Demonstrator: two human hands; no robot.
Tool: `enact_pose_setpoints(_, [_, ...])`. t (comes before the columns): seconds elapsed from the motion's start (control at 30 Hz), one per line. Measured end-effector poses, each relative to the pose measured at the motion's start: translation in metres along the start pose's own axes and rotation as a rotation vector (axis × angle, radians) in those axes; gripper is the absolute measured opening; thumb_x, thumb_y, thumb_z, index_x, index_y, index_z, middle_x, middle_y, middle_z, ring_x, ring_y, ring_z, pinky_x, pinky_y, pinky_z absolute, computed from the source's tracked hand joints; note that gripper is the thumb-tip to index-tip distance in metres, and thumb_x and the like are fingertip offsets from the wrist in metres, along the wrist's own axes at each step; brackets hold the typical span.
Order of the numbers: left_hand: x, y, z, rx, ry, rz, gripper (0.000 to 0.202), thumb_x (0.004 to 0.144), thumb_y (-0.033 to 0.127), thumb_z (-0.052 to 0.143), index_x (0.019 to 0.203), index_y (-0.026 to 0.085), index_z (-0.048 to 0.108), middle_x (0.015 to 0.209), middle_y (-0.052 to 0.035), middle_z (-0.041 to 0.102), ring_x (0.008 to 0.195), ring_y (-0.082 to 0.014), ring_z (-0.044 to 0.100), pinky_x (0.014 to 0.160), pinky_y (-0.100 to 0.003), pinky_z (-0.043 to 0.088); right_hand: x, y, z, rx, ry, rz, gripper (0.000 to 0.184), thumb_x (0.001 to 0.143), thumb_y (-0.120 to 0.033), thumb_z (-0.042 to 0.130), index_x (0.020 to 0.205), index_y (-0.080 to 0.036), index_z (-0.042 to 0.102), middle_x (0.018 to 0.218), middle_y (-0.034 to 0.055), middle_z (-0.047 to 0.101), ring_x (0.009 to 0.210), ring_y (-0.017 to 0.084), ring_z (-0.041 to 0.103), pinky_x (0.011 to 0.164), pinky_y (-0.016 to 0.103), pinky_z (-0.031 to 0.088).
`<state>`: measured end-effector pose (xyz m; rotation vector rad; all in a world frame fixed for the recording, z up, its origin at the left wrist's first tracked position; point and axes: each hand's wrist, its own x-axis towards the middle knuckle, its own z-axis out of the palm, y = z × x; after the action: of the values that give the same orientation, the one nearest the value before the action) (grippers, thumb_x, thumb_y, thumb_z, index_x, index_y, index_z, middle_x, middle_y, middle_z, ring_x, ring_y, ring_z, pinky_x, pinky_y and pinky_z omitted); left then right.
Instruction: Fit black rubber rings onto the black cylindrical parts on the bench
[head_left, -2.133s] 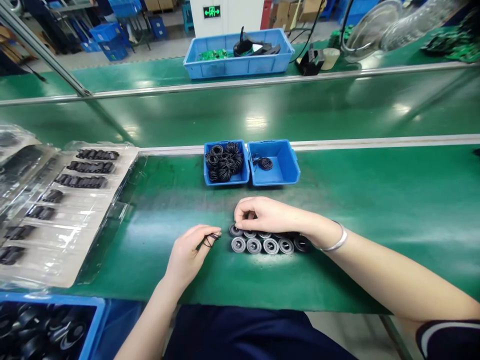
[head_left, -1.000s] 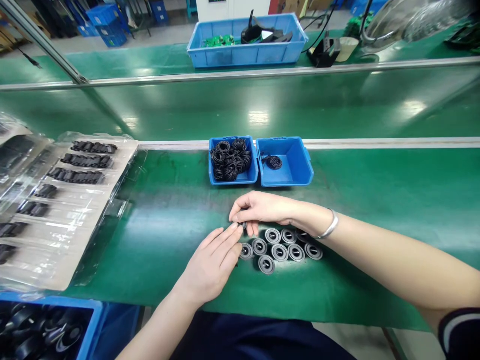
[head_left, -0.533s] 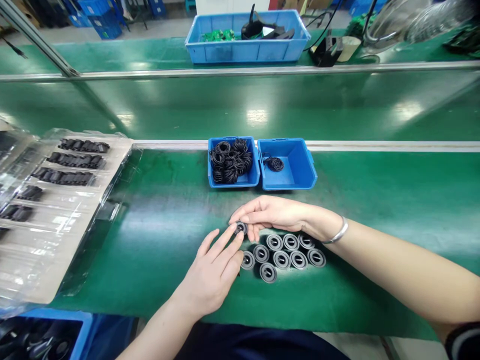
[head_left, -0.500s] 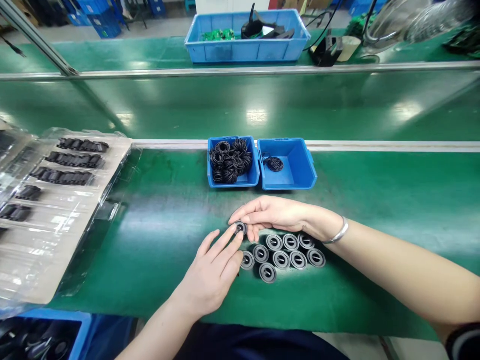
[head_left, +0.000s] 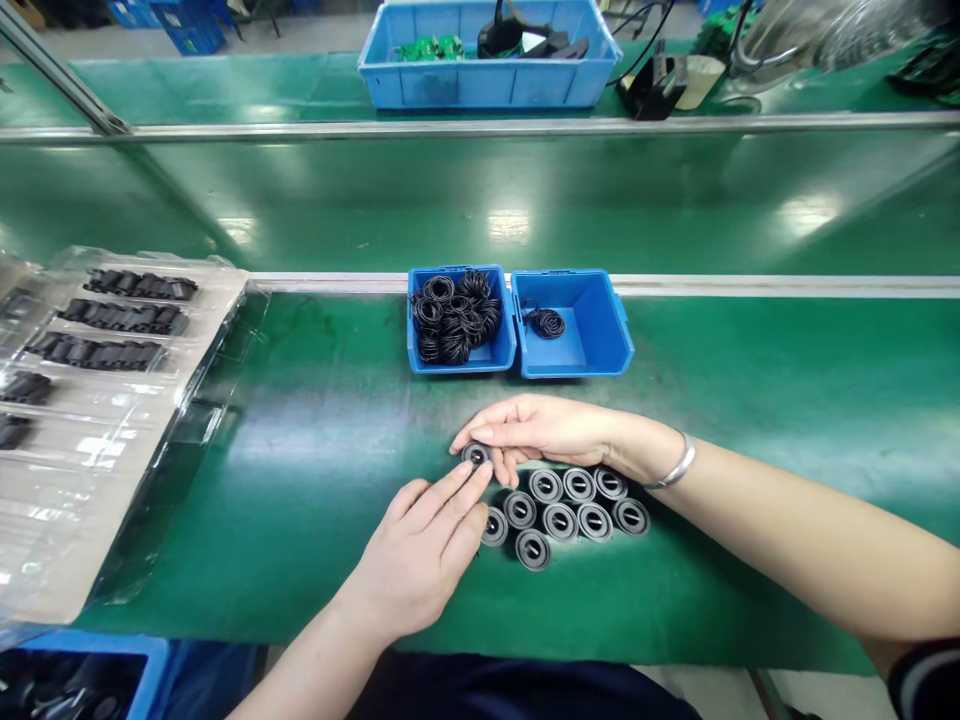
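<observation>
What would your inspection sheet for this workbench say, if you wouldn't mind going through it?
Surface: green bench mat, metal rail along its far edge.
Job's things: black-and-grey ring apart from a cluster of matching rings; blue bin of black O-rings; second blue bin holding a few.
Clutter: clear plastic tray of black parts at the left.
Grippers: right hand and left hand, fingers of both at the lone ring.
Cables: black cable on the far bench.
Surroundings: blue crate of green circuit boards on the far bench.
</observation>
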<state>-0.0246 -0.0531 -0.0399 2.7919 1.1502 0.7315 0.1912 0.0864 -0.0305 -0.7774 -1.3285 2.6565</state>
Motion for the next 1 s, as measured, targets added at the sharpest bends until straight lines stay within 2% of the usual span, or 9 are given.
enact_pose_setpoints(0.13, [0.001,0.000,0.000,-0.025,-0.018,-0.006,0.030,0.099,0.010,0.040,0.117,0.011,0.064,0.142,-0.0141,0.059,0.133,-0.0266,0.052,0.100,-0.038,0.034,0.005,-0.005,0.003,-0.052,0.021,0.052,0.034,0.091,-0.036,0.070,0.114,-0.011,0.070,0.073,0.0024,0.070,0.056,0.008,0.065,0.052,0.016,0.053])
enact_pose_setpoints(0.37, [-0.003,0.001,0.001,-0.053,-0.061,-0.033,0.030,0.099,0.009,0.040,0.116,0.012,0.065,0.150,-0.0113,0.051,0.145,-0.0323,0.036,0.103,-0.045,0.030,0.011,-0.004,0.007,-0.090,0.104,0.056,0.032,0.087,-0.036,0.074,0.107,-0.011,0.073,0.070,0.0032,0.072,0.049,0.008,0.064,0.044,0.014,0.049])
enact_pose_setpoints(0.5, [-0.004,0.001,0.003,-0.044,-0.064,-0.049,0.030,0.099,0.010,0.041,0.117,0.013,0.064,0.151,-0.0098,0.050,0.144,-0.0306,0.036,0.099,-0.043,0.032,0.008,-0.003,0.007,-0.040,0.089,0.053,0.038,0.089,-0.040,0.072,0.111,-0.009,0.071,0.073,0.0057,0.073,0.054,0.010,0.067,0.051,0.018,0.054])
enact_pose_setpoints(0.63, [-0.003,0.001,0.005,-0.031,-0.057,-0.054,0.030,0.100,0.012,0.040,0.119,0.015,0.064,0.152,-0.0083,0.049,0.144,-0.0301,0.037,0.097,-0.042,0.033,0.005,-0.003,0.005,-0.039,0.065,0.031,0.037,0.088,-0.035,0.075,0.114,-0.009,0.070,0.076,0.0047,0.073,0.060,0.010,0.069,0.059,0.020,0.057])
enact_pose_setpoints(0.77, [-0.005,-0.002,0.004,-0.040,-0.036,0.000,0.032,0.099,0.009,0.038,0.119,0.010,0.063,0.151,-0.0142,0.049,0.147,-0.0300,0.035,0.099,-0.042,0.037,0.007,0.002,0.006,-0.054,0.099,-0.002,0.035,0.087,-0.033,0.075,0.112,-0.009,0.070,0.074,0.0037,0.073,0.056,0.009,0.068,0.057,0.019,0.057])
enact_pose_setpoints(0.87, [-0.006,-0.003,0.003,-0.051,-0.014,0.012,0.032,0.099,0.008,0.037,0.119,0.008,0.062,0.147,-0.0176,0.052,0.145,-0.0294,0.038,0.100,-0.042,0.038,0.006,0.004,0.004,-0.044,0.098,-0.013,0.036,0.089,-0.034,0.073,0.115,-0.008,0.070,0.078,0.0066,0.074,0.061,0.011,0.071,0.063,0.021,0.059])
enact_pose_setpoints(1.0, [-0.007,-0.002,0.005,-0.033,-0.021,-0.037,0.029,0.101,0.012,0.039,0.117,0.012,0.063,0.149,-0.0125,0.052,0.143,-0.0266,0.043,0.099,-0.041,0.036,0.003,0.004,-0.001,-0.021,0.021,-0.021,0.037,0.091,-0.029,0.072,0.122,-0.010,0.067,0.088,0.0079,0.075,0.074,0.012,0.073,0.072,0.022,0.060])
